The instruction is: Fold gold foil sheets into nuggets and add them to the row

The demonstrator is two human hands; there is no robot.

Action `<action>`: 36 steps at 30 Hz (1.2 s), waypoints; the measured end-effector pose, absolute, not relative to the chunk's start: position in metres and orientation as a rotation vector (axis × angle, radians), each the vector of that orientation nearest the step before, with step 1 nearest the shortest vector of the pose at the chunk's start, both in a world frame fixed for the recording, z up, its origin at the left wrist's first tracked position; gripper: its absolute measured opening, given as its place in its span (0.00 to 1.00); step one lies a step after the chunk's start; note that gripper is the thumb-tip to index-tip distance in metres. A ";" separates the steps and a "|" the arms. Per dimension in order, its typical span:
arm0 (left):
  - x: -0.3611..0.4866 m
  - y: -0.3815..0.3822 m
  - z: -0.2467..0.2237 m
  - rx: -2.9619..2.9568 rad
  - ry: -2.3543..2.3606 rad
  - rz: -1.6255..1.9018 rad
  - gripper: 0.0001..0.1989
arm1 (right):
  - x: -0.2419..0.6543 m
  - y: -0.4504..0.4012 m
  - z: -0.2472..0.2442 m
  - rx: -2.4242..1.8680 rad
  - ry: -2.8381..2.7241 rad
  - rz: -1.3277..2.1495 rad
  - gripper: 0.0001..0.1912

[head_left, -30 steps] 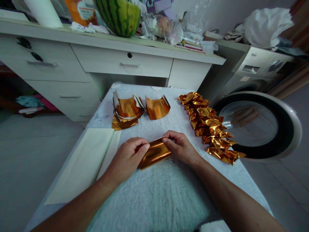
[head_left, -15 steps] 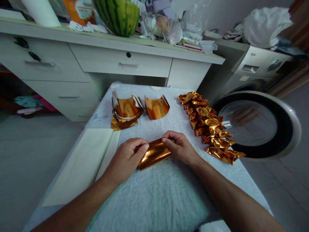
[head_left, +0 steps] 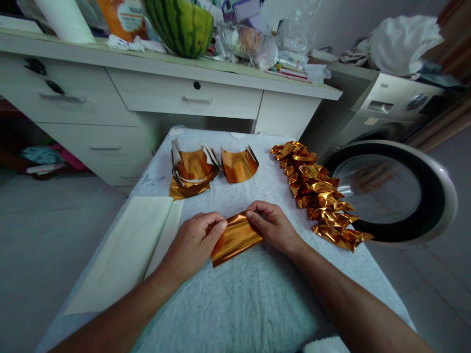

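A shiny gold foil paper sheet is stretched between my two hands over the middle of the cloth-covered table. At its upper left edge, my left hand pinches it between thumb and fingers. My right hand grips the upper right edge the same way. The foil's top edge looks curled over; its underside is hidden. Beyond my hands lie a stack of curved gold foil sheets and one single curved sheet. To the right runs a row of folded gold foil pieces with crumpled ends.
White paper sheets lie on the table's left side. Behind stands a white desk bearing a cut watermelon and plastic bags. At the right, the open round door of a washing machine stands close to the table.
The foil sheet between my hands has tilted, so more of its face shows and its lower edge sits slightly lower. Both hands keep their pinch in nearly the same place.
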State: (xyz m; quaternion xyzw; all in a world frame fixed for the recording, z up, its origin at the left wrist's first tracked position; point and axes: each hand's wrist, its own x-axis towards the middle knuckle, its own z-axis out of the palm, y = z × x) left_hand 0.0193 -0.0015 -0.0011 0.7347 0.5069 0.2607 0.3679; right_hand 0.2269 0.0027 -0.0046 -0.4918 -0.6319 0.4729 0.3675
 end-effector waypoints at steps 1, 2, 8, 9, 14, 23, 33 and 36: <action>0.020 -0.001 -0.001 1.905 1.311 0.662 0.13 | 0.226 0.003 -0.005 -1.287 -1.668 1.148 0.12; 0.020 -0.001 -0.001 1.935 1.330 0.655 0.13 | 0.225 0.003 -0.006 -1.315 -1.720 1.064 0.11; 0.020 0.003 -0.006 2.177 1.501 0.536 0.09 | 0.218 0.004 -0.009 -1.484 -2.021 0.576 0.07; 0.020 0.003 -0.007 2.212 1.522 0.514 0.08 | 0.217 0.004 -0.009 -1.503 -2.049 0.546 0.07; 0.019 0.003 -0.010 2.354 1.589 0.453 0.06 | 0.214 0.004 -0.010 -1.579 -2.137 0.468 0.06; 0.018 0.002 -0.013 2.441 1.672 0.471 0.04 | 0.213 0.004 -0.011 -1.670 -2.162 0.370 0.04; 0.024 -0.010 -0.004 2.503 1.023 0.687 0.09 | 0.214 0.005 -0.013 -1.659 -2.187 0.390 0.05; 0.028 -0.015 -0.007 2.564 1.010 0.526 0.10 | 0.213 0.005 -0.014 -1.651 -2.174 0.400 0.05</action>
